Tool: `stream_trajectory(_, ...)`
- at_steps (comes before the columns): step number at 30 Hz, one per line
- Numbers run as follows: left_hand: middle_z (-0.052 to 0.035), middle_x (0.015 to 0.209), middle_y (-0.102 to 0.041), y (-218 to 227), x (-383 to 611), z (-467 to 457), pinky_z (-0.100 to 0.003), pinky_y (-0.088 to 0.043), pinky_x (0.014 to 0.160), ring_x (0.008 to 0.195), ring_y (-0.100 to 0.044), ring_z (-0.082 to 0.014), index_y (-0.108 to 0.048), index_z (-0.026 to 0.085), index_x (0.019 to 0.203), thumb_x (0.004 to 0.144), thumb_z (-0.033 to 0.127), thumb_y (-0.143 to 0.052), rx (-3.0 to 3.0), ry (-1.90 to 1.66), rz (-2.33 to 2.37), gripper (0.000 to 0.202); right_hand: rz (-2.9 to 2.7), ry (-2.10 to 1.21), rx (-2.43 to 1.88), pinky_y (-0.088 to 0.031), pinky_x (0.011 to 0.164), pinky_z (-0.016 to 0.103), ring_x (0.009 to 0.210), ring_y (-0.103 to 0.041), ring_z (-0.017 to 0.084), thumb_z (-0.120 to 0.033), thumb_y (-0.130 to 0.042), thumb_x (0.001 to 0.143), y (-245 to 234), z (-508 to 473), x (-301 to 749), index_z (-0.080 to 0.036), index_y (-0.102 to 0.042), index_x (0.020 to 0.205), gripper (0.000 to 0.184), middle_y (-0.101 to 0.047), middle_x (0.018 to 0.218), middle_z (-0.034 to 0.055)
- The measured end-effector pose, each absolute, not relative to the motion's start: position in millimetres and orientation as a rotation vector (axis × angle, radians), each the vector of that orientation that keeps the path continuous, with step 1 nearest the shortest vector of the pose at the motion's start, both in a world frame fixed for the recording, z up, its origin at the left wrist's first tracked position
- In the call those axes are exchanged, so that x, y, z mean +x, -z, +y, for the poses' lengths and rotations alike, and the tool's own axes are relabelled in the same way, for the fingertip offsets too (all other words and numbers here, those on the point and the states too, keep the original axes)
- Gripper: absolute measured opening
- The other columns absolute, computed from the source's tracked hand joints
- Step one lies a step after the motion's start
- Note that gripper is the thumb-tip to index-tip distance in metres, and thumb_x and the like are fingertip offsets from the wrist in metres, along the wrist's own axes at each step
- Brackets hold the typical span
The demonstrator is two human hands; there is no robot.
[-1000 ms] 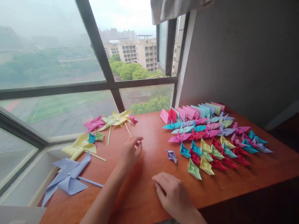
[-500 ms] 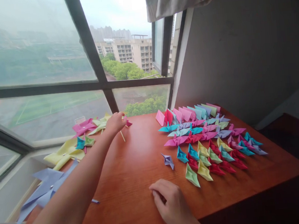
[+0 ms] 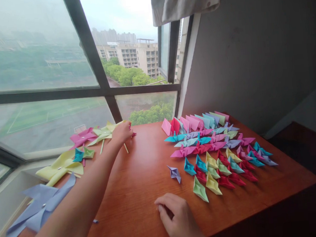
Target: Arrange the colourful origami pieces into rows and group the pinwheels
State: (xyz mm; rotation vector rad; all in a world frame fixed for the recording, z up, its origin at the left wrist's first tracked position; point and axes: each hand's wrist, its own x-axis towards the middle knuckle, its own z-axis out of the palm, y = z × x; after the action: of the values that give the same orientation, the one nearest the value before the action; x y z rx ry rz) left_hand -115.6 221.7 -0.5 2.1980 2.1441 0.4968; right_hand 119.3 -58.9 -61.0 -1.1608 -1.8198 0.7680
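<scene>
My left hand (image 3: 123, 131) reaches to the far edge of the table by the window, its fingers closed at a pinwheel stick (image 3: 126, 148) and a dark pink folded paper (image 3: 134, 134). What lies between the fingertips is hidden. Left of it are a pale green pinwheel (image 3: 103, 133) and a pink pinwheel (image 3: 82, 137). My right hand (image 3: 177, 215) rests on the table near the front, fingers curled in with nothing visible in them. A purple paper boat (image 3: 174, 173) sits just beyond it.
Rows of paper boats (image 3: 213, 185), paper cranes (image 3: 194, 140) and folded upright papers (image 3: 193, 122) cover the table's right side. A yellow pinwheel (image 3: 60, 163), a blue paper piece (image 3: 78, 155), a green paper boat (image 3: 88, 152) and a large purple pinwheel (image 3: 42, 202) lie along the left edge.
The view has shifted slightly, moving the table's contents a little left and down. My left hand stays at the far edge, and my right hand keeps its curled pose on the table.
</scene>
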Motion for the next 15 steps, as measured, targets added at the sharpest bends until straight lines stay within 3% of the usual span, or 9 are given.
stream_trajectory(5,-0.0084,0.083,-0.071,-6.9,-113.3,197.7,-0.03,-0.047,0.069,0.084,-0.067,-0.0263,-0.066,0.02,0.078,0.076,0.021,-0.06,2.222,-0.694,2.033,0.006,-1.78,-0.79,-1.173,-0.045,0.07,0.021,0.077,-0.064,0.014,-0.007,-0.052,0.084,60.9,-57.7,119.7,-0.022,-0.068,0.092,0.023,-0.068,0.082,0.0005)
stream_trajectory(10,-0.0055,0.089,-0.073,-20.4,-110.0,137.6,-0.03,-0.051,0.071,0.08,-0.068,-0.0209,-0.067,0.019,0.095,0.084,0.026,-0.053,2.2,-0.939,1.873,0.019,-1.768,-0.804,-1.157,-0.046,0.067,0.021,0.075,-0.064,0.014,-0.009,-0.053,0.085,60.7,-58.0,120.6,-0.021,-0.068,0.092,0.021,-0.068,0.081,0.0015)
stream_trajectory(15,-0.0062,0.091,-0.073,-21.4,-93.5,61.9,-0.03,-0.057,0.07,0.077,-0.07,-0.019,-0.067,0.018,0.095,0.085,0.033,-0.058,2.046,-1.187,1.616,0.02,-1.735,-0.77,-1.132,-0.05,0.068,0.021,0.076,-0.066,0.015,-0.012,-0.052,0.088,56.1,-58.3,121.5,-0.02,-0.069,0.096,0.02,-0.069,0.083,0.003)
